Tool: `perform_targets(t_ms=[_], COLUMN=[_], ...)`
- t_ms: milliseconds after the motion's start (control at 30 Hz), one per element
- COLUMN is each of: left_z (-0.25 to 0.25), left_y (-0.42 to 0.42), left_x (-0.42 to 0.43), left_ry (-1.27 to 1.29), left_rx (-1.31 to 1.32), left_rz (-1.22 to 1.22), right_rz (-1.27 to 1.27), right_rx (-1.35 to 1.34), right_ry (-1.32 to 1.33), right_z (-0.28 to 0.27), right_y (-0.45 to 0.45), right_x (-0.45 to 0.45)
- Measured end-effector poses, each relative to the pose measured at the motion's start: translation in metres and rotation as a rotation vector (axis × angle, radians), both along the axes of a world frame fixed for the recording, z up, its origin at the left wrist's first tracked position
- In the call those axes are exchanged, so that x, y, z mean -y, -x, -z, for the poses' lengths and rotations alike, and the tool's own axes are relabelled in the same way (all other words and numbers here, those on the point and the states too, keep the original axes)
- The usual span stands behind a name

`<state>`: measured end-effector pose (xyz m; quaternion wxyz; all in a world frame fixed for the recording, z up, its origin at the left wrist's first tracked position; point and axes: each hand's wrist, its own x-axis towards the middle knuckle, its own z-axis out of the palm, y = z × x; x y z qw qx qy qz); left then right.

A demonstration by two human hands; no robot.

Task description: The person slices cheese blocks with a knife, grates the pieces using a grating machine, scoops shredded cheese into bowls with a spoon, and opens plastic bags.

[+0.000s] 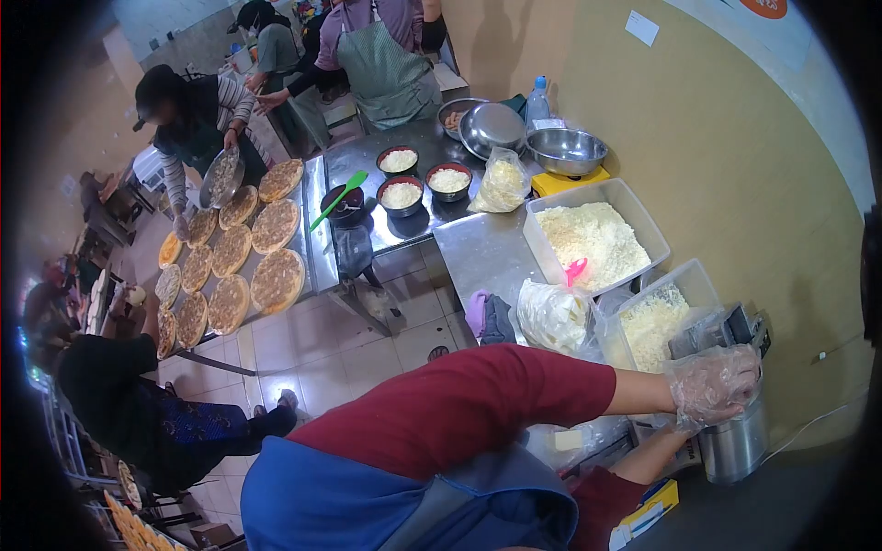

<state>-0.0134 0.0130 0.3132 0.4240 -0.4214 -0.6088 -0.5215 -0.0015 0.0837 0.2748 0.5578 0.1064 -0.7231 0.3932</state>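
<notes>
My left hand (715, 386), in a clear plastic glove, is closed on top of a metal machine (735, 445) by the wall. What it grips is hidden. My right forearm (654, 452) reaches up beneath it; the right hand's fingers are out of sight behind the left hand and wrist. The machine has a round steel body and a grey upper part (712, 335) over a clear plastic bin (694, 286). Pale shreds that look like grated cheese (652, 323) lie in that bin.
A larger bin (648, 220) of white shreds with a pink scoop (576, 270) stands beside a filled plastic bag (551, 314). Bowls (400, 195), a green spatula (340, 199) and steel basins (567, 151) are farther off. Co-workers (197, 119) stand around topped flatbreads (276, 280). A cable (818, 421) runs along the wall.
</notes>
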Motion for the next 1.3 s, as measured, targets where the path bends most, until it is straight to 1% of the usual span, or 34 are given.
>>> perform_targets(t_ms=[33,100,133,200,300,333,367,400,433,467,500,533,567,633,667,733,767,800,833,867,900,967,1000,1033,1067,1133,1167,1233,1300], left_z=[-0.002,-0.007,-0.009,-0.015,-0.017,-0.011,-0.001,0.009,0.016,0.024,0.037,0.049,0.058,0.071,0.076,0.083,0.088,0.09,0.09,0.088,0.083,0.086,0.087,0.086,0.089,0.1,0.101,0.1,0.098], left_y=[-0.001,-0.005,-0.005,-0.003,-0.005,-0.01,-0.015,-0.018,-0.024,-0.031,-0.037,-0.044,-0.049,-0.065,-0.071,-0.076,-0.077,-0.08,-0.081,-0.082,-0.081,-0.08,-0.077,-0.075,-0.073,-0.072,-0.071,-0.068,-0.067], left_x=[0.002,0.014,0.022,0.041,0.069,0.078,0.09,0.104,0.121,0.139,0.153,0.168,0.182,0.202,0.211,0.225,0.231,0.238,0.244,0.249,0.255,0.266,0.271,0.276,0.279,0.281,0.281,0.281,0.283], left_ry=[-0.003,0.077,0.074,0.093,0.138,0.139,0.147,0.155,0.193,0.232,0.288,0.346,0.348,0.453,0.458,0.483,0.492,0.438,0.422,0.398,0.323,0.253,0.248,0.275,0.3,0.247,0.24,0.227,0.319], left_rx=[0.0,0.087,0.087,0.109,0.146,0.152,0.21,0.264,0.314,0.365,0.425,0.489,0.499,0.712,0.77,0.883,0.889,0.895,0.948,0.938,1.033,1.076,1.091,1.078,1.067,1.084,1.096,1.113,1.155], left_rz=[0.0,0.14,0.139,0.215,0.332,0.334,0.23,0.121,0.143,0.162,0.167,0.176,0.174,0.223,0.202,0.172,0.126,0.092,0.064,0.011,-0.005,-0.02,0.007,-0.032,-0.075,-0.044,-0.038,-0.025,0.034], right_rz=[0.004,0.015,0.019,0.049,0.174,0.194,0.184,0.12,0.055,-0.074,-0.067,-0.073,-0.086,-0.066,-0.04,-0.099,-0.117,-0.136,0.464,0.739,1.024,0.636,0.458,0.287,0.098,-0.096,-0.076,0.06,0.163], right_rx=[0.0,0.003,0.005,0.014,0.067,0.075,0.074,0.051,0.021,-0.029,-0.016,-0.008,-0.051,-0.113,-0.088,-0.169,-0.162,-0.143,-0.135,-0.112,-0.123,-0.065,-0.03,0.0,-0.051,-0.094,-0.09,-0.013,0.066], right_ry=[-0.011,-0.017,-0.019,-0.04,-0.144,-0.146,-0.132,-0.037,0.057,0.248,0.264,0.27,0.181,0.044,0.026,0.006,0.003,-0.002,-0.315,-0.5,-0.673,-0.516,-0.441,-0.354,-0.205,-0.057,-0.001,0.067,0.109], right_z=[-0.001,-0.002,-0.003,-0.006,-0.024,-0.03,-0.036,-0.034,-0.032,-0.028,-0.02,-0.014,-0.009,-0.003,-0.002,-0.005,-0.005,-0.001,0.009,0.012,0.015,-0.014,-0.032,-0.05,-0.063,-0.076,-0.083,-0.098,-0.111], right_y=[-0.001,0.0,0.0,0.003,0.018,0.022,0.028,0.031,0.034,0.036,0.035,0.035,0.035,0.038,0.039,0.039,0.041,0.04,0.042,0.043,0.044,0.049,0.055,0.062,0.071,0.093,0.105,0.121,0.134], right_x=[0.001,0.001,0.001,-0.002,-0.013,-0.017,-0.016,-0.013,-0.009,-0.005,-0.005,-0.005,-0.007,-0.014,-0.013,-0.012,-0.014,-0.019,-0.029,-0.045,-0.061,-0.069,-0.069,-0.069,-0.08,-0.122,-0.139,-0.166,-0.189])
